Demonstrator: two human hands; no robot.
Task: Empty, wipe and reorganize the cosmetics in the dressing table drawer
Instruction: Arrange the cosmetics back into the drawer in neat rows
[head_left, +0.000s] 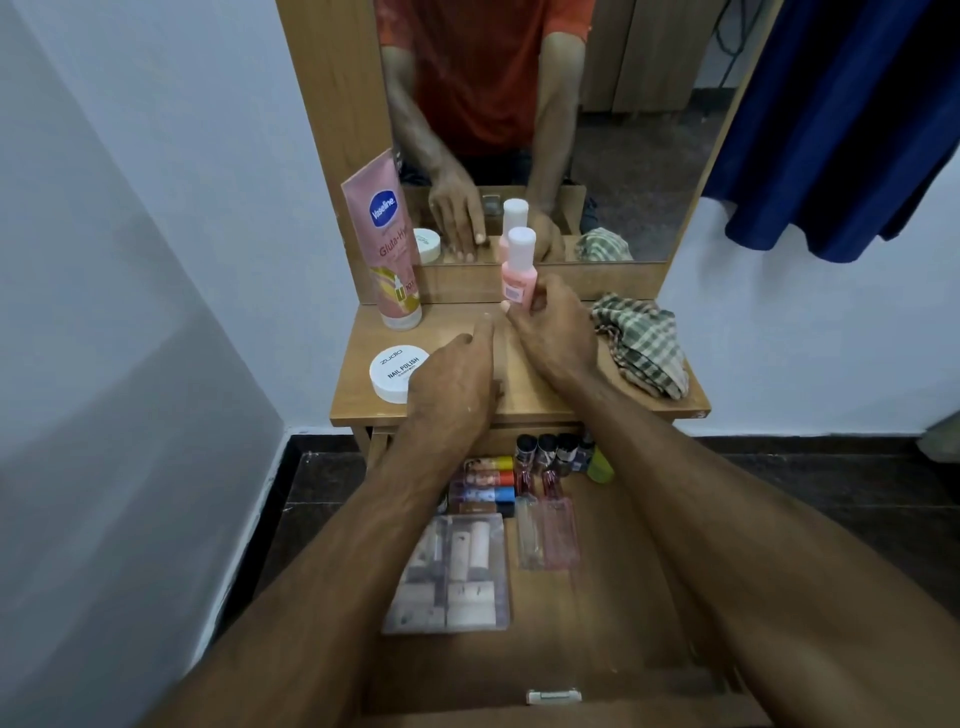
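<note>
The drawer (613, 613) stood open beneath the table (524, 395), cosmetics lying in it. The right hand (550, 332) gripped the pink bottle (518, 275) upright over the table; the left hand (457, 384) rested flat, fingers relaxed. Set near the edge, the tall bottle might have tipped.

1 head-worn wide-angle view looks down and toward 12 o'clock, close over the open drawer (597, 613); its edges appear blurred.
</note>
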